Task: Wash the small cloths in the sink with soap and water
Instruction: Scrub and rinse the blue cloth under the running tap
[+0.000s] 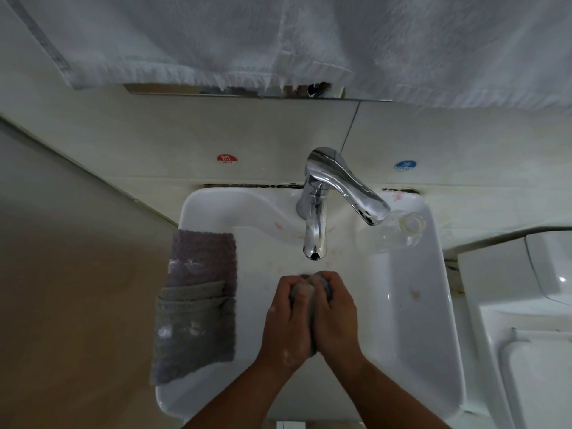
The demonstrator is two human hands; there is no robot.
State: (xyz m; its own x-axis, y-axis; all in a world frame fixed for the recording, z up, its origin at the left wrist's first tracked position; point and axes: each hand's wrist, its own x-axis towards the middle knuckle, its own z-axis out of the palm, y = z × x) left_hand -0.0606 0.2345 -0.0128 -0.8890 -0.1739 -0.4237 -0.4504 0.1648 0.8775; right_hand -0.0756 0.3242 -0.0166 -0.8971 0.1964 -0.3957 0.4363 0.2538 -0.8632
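**Hidden or cut off**
- Small cloth (302, 293), grey-blue: bunched between the two grips over the sink (402, 320) basin. Only a wad at the fingertips and a sliver near the heels of the palms show; the rest is covered.
- Left grip (288, 320): fingers curled round the cloth, clenched on it, with white suds on the back of the hand and at the wrist.
- Right grip (335, 317): pressed against the left, fingers likewise curled round the same cloth.
- Both forearms run out of the bottom edge.
- Clear vessel (399, 232), beyond and to the right of the grips on the sink's back corner: transparent and faint, perhaps a glass or a bottle; I cannot tell which.
- White fixture (526, 305), well to the right of the grips: cut off by the frame edge.

**Surroundings**
- Chrome tap spout (314, 236): straight beyond the grips, its mouth just above the fingertips and apart from them.
- Tap lever (349, 187): angled off to the right, beyond the spout.
- Mauve cloth (202, 258): lying over the sink's rim, left of and beyond the grips.
- Grey cloth (195, 329): left of the grips, overlapping the mauve cloth's near end and hanging over the rim's outer edge.
- White towel (309, 41): hanging far beyond the grips, its frayed hem covering most of a narrow reflective strip (185, 89) on the wall.
- Red sticker (227, 159) and blue sticker (405, 166): on the wall tiles, either side of the tap.

**Count**
- Small cloths: three, one held and two on the rim.
- Towels: one.
- Taps: one.
- Stickers: two.
- Clear vessels: one.
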